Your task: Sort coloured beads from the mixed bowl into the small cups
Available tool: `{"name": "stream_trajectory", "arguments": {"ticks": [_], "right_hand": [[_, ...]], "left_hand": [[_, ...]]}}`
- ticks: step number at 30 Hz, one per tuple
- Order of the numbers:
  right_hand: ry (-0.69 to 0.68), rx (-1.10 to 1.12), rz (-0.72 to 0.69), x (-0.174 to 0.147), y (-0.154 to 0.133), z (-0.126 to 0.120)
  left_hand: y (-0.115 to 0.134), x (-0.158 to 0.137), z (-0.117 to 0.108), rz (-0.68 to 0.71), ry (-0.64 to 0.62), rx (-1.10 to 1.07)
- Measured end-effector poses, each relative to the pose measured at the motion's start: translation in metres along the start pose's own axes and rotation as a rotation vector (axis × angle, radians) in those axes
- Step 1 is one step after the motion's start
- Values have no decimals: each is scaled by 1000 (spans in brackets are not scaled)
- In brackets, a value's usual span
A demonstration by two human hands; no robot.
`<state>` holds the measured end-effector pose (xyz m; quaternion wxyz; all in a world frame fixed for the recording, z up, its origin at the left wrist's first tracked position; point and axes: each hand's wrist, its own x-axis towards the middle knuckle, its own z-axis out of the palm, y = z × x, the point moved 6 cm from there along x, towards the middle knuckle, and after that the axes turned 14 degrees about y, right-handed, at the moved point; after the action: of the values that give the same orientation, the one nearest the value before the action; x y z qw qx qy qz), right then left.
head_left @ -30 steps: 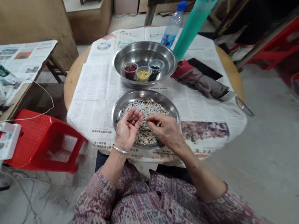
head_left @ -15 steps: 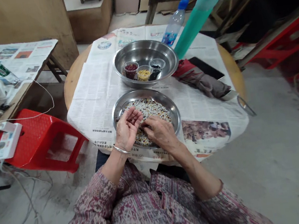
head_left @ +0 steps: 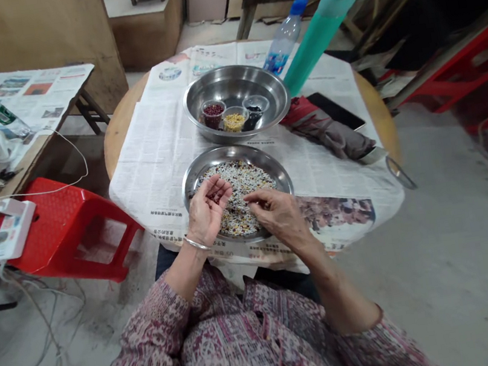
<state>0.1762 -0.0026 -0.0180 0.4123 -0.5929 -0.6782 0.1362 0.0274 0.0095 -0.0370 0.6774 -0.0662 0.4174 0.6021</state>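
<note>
The work in hand is judged to be partly done, with the larger share outstanding. In the far bowl (head_left: 233, 79), three small clear cups are noted: a cup of red beans (head_left: 214, 114), a cup of yellow grains (head_left: 234, 123) and a cup of dark grains (head_left: 255, 108). Each is seen to be filled mainly with one colour; the exact fill of the dark one cannot be established.

In the near dish (head_left: 278, 173), a broad layer of mixed grains (head_left: 245, 173) is found, mostly white, with yellow, red and dark pieces scattered throughout. Because the colours there are mingled, considerable picking is judged to be left.

The left hand (head_left: 205, 214) is held palm up over the near side of the dish, cupped, its fingers lying close together. A small heap of loose red beans (head_left: 214, 199) is carried in the palm and has not been put into any cup. The right hand (head_left: 277, 213) is held palm down above the grains, thumb and forefinger drawn near each other; whether a piece is pinched between them cannot be told.

Both vessels are set on newspaper (head_left: 148, 154) covering the round table (head_left: 112, 122), the bowl being placed just beyond the dish. No contact between the hands is observed.
</note>
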Motion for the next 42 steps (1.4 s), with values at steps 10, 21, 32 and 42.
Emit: {"name": "stream_trajectory", "arguments": {"ticks": [10,21,32,42], "right_hand": [[-34,-278,-99,1,-1,-1],[-165,-379,-131,2,-8,10],[-78,-310,-156,0,-2,14],[11,-159,-49,2,-2,3]], "left_hand": [[0,0,1,15,-8,17],[1,0,0,10,10,24],[1,2,0,17,-4,44],[0,2,1,13,11,92]]}}
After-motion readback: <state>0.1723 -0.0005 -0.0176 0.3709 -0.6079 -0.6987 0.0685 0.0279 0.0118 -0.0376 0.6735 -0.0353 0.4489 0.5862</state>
